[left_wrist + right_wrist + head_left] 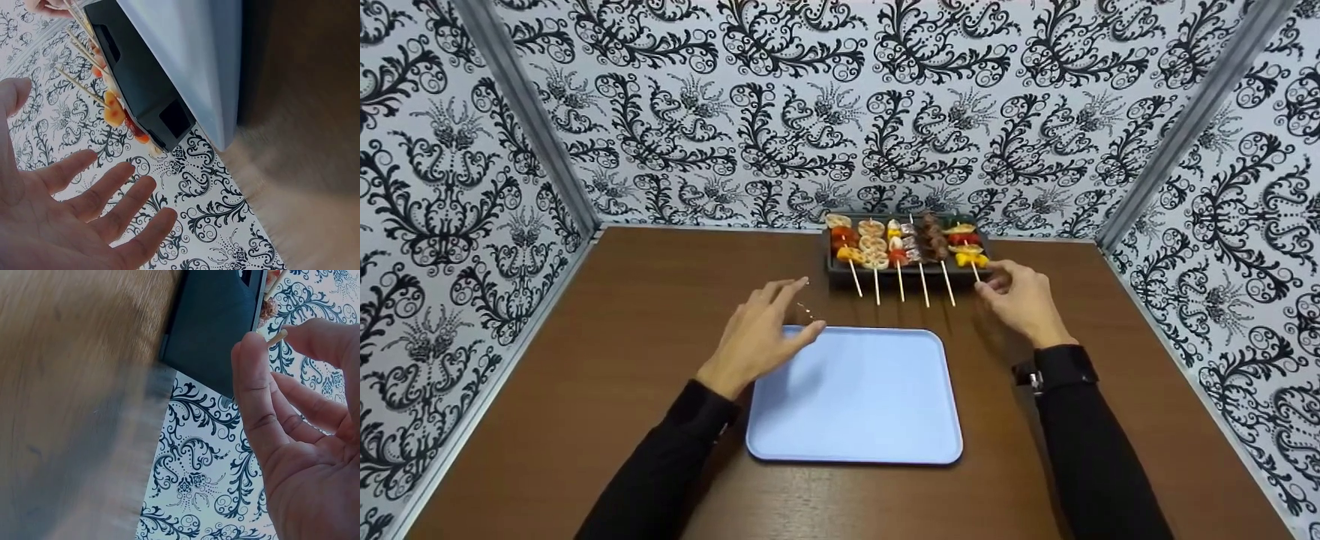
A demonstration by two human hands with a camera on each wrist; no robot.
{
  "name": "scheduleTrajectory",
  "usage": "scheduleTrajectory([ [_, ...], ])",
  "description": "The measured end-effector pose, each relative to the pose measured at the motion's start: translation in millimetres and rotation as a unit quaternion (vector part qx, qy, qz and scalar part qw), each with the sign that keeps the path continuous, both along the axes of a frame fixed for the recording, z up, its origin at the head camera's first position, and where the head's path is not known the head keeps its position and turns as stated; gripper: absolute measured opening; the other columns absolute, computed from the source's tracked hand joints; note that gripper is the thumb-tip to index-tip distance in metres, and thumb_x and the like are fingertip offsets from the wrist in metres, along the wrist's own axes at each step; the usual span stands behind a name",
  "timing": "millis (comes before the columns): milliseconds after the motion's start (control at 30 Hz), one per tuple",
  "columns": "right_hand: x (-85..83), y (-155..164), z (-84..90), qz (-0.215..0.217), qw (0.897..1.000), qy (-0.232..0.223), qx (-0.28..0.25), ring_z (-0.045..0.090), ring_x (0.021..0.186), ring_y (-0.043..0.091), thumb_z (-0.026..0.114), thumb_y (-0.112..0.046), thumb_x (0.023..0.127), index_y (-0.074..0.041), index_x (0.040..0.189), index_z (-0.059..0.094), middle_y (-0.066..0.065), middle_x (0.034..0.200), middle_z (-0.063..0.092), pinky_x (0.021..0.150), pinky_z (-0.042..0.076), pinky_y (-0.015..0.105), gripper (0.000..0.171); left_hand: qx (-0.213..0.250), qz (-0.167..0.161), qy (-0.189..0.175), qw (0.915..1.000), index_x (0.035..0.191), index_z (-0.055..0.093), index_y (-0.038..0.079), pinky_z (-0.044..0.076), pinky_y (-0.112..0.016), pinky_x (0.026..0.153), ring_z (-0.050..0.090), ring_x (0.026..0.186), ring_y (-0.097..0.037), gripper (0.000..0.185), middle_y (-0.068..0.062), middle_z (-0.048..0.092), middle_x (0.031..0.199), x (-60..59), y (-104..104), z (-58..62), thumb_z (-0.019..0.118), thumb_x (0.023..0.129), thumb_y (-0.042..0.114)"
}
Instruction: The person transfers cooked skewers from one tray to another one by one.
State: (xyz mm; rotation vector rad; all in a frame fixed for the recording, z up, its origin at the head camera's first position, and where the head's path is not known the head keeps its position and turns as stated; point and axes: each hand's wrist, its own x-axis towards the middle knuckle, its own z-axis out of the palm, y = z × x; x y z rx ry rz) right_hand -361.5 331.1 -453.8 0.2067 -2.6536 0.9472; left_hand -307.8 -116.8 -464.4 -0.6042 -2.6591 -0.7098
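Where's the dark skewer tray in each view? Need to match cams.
Head: dark tray at the table's far edge, right of centre, beyond the blue tray.
Left wrist: top centre-left, skewers left of it.
Right wrist: top centre.
Shared landmark: the rightmost skewer's stick by the right hand.

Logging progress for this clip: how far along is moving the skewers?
Done: nothing; the blue tray lies bare. In hand: the right hand pinches the rightmost skewer's stick; the left hand hovers open. Left: all six skewers sit on the dark tray.
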Motion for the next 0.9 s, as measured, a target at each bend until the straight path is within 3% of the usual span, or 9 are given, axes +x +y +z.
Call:
scheduleTrajectory([
  [167,-1.5,-1.3,1.9,-0.005,1.000,-0.012,-0.003,0.075,0.075,0.020,0.078,-0.022,0.096,-0.002,0.134,0.067,0.009,0.094,0.078,0.060,0.060,0.021,0.045,-0.011,-0.001,0.005,0.9999,0.159,0.046,0.024,0.051,-0.059,0.107,0.054,0.133,-0.035,0.082,-0.008,0.053,0.152,0.8,1.0,-2.9,0.060,0.094,0.072],
  [400,-6.0,-5.2,8.9,-0.016,1.000,-0.024,0.010,0.074,0.072,0.018,0.080,-0.019,0.093,-0.002,0.119,0.073,0.006,0.091,0.078,0.061,0.058,0.023,0.032,-0.019,-0.002,0.006,0.9998,0.161,0.043,0.027,0.052,-0.056,0.104,0.053,0.134,-0.033,0.084,-0.007,0.053,0.153,3.1,1.1,-5.2,0.059,0.093,0.074],
  [633,-7.1,-8.1,19.2,-0.036,0.997,-0.069,-0.015,0.075,0.073,0.022,0.081,-0.019,0.093,-0.004,0.109,0.077,0.008,0.089,0.079,0.058,0.059,0.022,0.023,-0.025,-0.005,0.002,0.9997,0.161,0.043,0.027,0.052,-0.056,0.105,0.053,0.135,-0.032,0.082,-0.006,0.052,0.153,4.3,2.4,-7.1,0.063,0.093,0.069],
  [800,-4.5,-10.4,28.6,-0.051,0.994,-0.099,-0.017,0.074,0.079,0.024,0.081,-0.029,0.093,-0.006,0.105,0.081,0.007,0.087,0.079,0.071,0.057,0.031,0.026,-0.029,-0.013,0.007,0.9995,0.161,0.043,0.027,0.053,-0.056,0.102,0.054,0.133,-0.032,0.083,-0.007,0.052,0.153,6.6,3.2,-9.3,0.060,0.093,0.072],
  [900,-3.9,-11.0,33.7,-0.048,0.991,-0.121,-0.030,0.072,0.078,0.020,0.080,-0.031,0.094,-0.006,0.106,0.082,0.006,0.088,0.079,0.076,0.053,0.029,0.029,-0.029,-0.020,0.010,0.9993,0.161,0.043,0.026,0.054,-0.055,0.101,0.054,0.132,-0.033,0.083,-0.008,0.052,0.153,8.2,4.4,-9.3,0.061,0.093,0.071],
])
